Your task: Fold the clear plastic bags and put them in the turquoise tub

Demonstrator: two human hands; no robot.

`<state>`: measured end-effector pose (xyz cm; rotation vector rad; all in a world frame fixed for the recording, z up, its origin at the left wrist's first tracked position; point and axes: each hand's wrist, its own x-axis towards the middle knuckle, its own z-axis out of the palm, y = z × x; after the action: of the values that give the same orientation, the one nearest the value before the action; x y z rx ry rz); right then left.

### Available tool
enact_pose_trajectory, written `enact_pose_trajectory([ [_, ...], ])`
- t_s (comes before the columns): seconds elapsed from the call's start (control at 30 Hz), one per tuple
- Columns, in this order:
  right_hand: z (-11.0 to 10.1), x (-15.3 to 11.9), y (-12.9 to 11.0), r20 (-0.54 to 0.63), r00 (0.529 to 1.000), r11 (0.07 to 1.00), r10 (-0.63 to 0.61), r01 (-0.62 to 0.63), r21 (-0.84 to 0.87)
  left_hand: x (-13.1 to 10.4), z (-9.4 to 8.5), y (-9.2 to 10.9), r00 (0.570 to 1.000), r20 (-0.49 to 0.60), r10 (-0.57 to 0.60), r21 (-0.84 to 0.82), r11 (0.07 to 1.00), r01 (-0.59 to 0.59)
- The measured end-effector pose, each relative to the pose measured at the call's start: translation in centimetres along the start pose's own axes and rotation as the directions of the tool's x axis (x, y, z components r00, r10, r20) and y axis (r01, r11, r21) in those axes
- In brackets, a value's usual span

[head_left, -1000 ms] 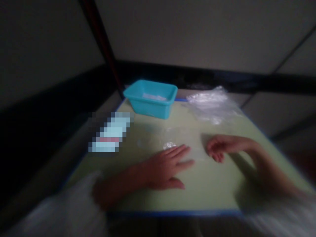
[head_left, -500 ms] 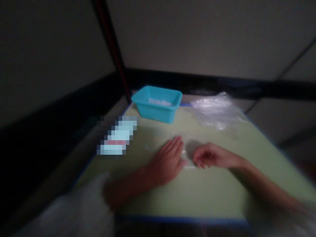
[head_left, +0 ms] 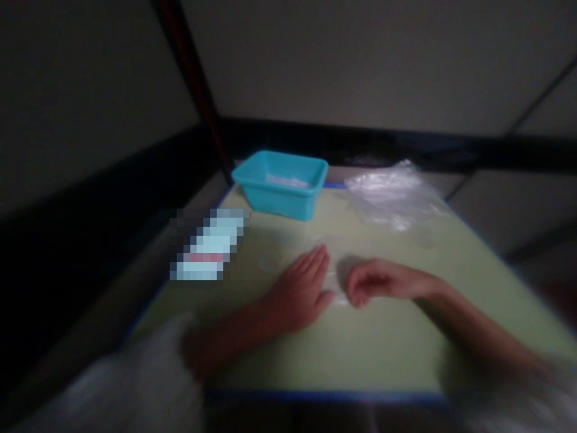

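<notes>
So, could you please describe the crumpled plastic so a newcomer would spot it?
Find the blue-edged table, then the turquoise basin at its far end. The crumpled plastic lies right of that, a shiny heap, unlike the flatter plastic by the left hand.

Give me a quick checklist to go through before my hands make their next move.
1. Left hand flat, palm down over the clear plastic: ok.
2. Right hand gripping the plastic: cannot tell; its fingers are curled near it, but their tips are blurred.
3. Plastic lying smooth: cannot tell; it's faint and partly covered by the left hand.
4. Teal bin upright, apart from both hands: ok.
5. Crumpled plastic pile apart from both hands: ok.
</notes>
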<state>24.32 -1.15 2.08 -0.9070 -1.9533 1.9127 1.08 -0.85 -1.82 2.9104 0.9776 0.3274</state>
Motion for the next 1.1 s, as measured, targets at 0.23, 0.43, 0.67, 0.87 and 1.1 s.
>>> enact_pose_trajectory([
  [0.23,-3.1,-2.7,0.4,0.099,0.970,0.969,0.221,-0.230,0.094,-0.1,-0.3,0.2,1.000,0.001,0.002,0.002,1.000,-0.002],
  [0.43,-4.5,-4.3,0.5,0.108,0.951,0.952,0.291,-0.299,0.066,-0.1,-0.3,0.2,1.000,0.004,0.004,0.014,1.000,-0.004],
  [0.67,-5.1,-5.2,0.4,0.099,0.954,0.959,0.282,-0.284,0.006,-0.1,-0.1,0.1,1.000,-0.007,0.009,0.027,1.000,-0.009],
  [0.87,-4.8,-4.5,-1.0,-0.267,0.962,0.969,-0.049,-0.019,-0.247,0.1,-1.0,0.2,0.995,-0.076,-0.059,0.046,0.997,0.063],
  [1.1,-4.4,-3.7,-0.5,-0.579,0.770,0.906,-0.267,-0.003,-0.423,0.8,-3.3,-0.7,0.963,-0.170,-0.209,0.062,0.973,0.222],
])
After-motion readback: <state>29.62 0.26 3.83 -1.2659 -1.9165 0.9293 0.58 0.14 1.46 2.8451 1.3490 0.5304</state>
